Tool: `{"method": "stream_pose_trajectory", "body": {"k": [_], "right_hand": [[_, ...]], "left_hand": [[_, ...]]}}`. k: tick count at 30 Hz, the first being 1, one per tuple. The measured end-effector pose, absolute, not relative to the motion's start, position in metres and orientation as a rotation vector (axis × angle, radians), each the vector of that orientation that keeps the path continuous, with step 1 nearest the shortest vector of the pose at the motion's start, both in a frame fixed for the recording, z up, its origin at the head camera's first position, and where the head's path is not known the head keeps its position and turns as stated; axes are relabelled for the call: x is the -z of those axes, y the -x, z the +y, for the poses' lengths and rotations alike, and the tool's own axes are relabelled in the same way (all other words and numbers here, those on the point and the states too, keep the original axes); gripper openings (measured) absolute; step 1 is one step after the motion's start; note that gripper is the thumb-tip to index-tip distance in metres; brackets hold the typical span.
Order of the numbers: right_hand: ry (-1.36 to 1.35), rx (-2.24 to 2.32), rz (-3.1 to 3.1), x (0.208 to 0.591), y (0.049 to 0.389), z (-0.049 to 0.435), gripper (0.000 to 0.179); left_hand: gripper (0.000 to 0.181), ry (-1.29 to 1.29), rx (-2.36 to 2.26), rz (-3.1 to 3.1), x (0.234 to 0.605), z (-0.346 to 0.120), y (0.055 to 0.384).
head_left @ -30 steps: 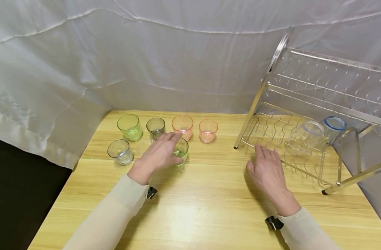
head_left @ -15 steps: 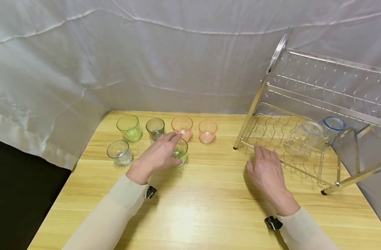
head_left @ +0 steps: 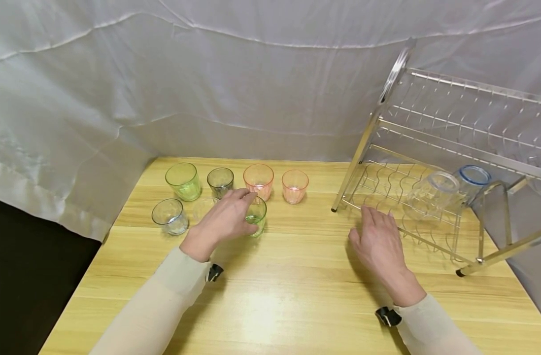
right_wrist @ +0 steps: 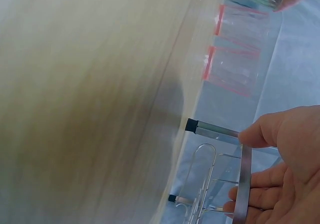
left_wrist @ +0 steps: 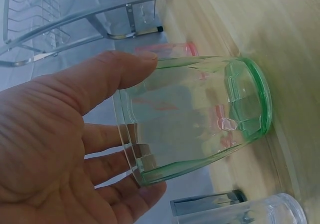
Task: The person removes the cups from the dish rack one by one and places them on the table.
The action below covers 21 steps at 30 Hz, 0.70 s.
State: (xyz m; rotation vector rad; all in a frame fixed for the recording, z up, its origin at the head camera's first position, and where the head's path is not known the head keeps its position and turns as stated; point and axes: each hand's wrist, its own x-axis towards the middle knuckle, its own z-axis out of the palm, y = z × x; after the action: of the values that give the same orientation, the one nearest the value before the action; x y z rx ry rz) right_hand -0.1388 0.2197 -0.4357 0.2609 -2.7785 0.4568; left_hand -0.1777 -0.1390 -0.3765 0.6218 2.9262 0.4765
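Observation:
My left hand [head_left: 223, 217] holds a small green-tinted glass [head_left: 259, 217] near its rim, reaching over from above. In the left wrist view, the thumb lies along one side of this glass [left_wrist: 200, 114] and the fingers curl round the other. The glass is upright at the table. Over on the right, my right hand [head_left: 379, 241] grips the low front bar of a metal dish rack [head_left: 362, 148]. Seen from the right wrist, the thumb rests on the bar [right_wrist: 243, 179] and the fingers wrap behind it.
Behind and left of the held glass stand a larger green glass [head_left: 184, 185], a dark grey one [head_left: 220, 180], two pink ones [head_left: 259, 178] and clear ones [head_left: 169, 217]. Upside down on the rack's lower tier sit a clear glass [head_left: 432, 195] and a blue-rimmed glass [head_left: 474, 177].

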Motion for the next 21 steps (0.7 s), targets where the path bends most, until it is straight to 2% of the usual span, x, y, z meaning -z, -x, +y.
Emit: {"method": "stream_pose_trajectory", "body": {"k": [11,21], "right_hand": [[-0.262,-0.457,-2.773,0.4361,0.1389,0.2196,0.059],[-0.276,-0.443,-2.827,0.4313,0.1384,0.2221,0.061]], "left_hand": [[0.096,-0.612,-0.482,2.932,0.3752,-0.1395,0.176],[0.089,-0.595,-0.463,2.921,0.3773,-0.1383,0.177]]}}
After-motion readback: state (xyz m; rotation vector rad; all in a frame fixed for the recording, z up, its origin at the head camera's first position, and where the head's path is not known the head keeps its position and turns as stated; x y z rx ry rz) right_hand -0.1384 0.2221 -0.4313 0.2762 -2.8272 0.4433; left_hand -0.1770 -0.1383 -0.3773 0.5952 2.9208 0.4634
